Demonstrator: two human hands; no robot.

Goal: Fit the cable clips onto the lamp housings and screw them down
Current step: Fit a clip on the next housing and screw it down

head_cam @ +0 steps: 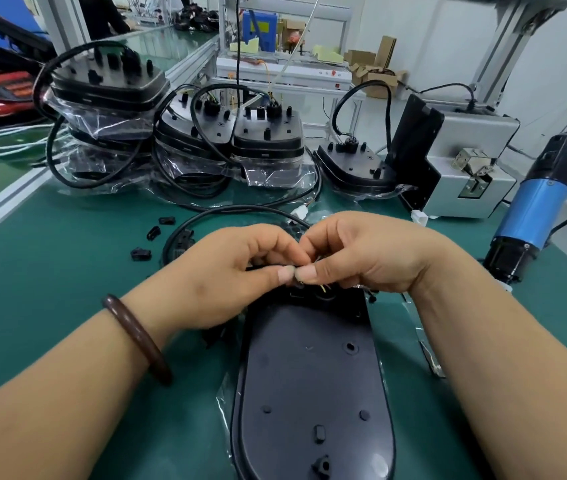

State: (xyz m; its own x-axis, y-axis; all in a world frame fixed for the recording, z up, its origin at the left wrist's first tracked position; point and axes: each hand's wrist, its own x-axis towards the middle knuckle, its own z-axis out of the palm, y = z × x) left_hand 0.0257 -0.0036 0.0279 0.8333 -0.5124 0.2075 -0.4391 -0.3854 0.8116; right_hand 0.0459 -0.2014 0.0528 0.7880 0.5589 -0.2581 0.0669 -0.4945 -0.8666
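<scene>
The left hand [237, 271] and right hand [361, 258] are meeting thumb to thumb, fingers curled, both pinching a small dark piece that is mostly hidden and is probably a cable clip [298, 282]. They are working just above the far end of the lamp housing [309, 375], which is lying back-up on the green mat [67, 271] in front of the person. Its black cable [226, 210] is looping away beyond the hands.

Three loose clips [141, 253] are lying on the mat to the left. The blue electric screwdriver [534, 209] is standing to the right, near the grey screw feeder [465, 161], and bagged housings [264, 140] are stacked behind.

The fitting step appears to be in hand, and no screw is visible. Next, the clip probably needs seating on its boss with the cable inside, then one hand freeing to fetch a screw and the driver.
</scene>
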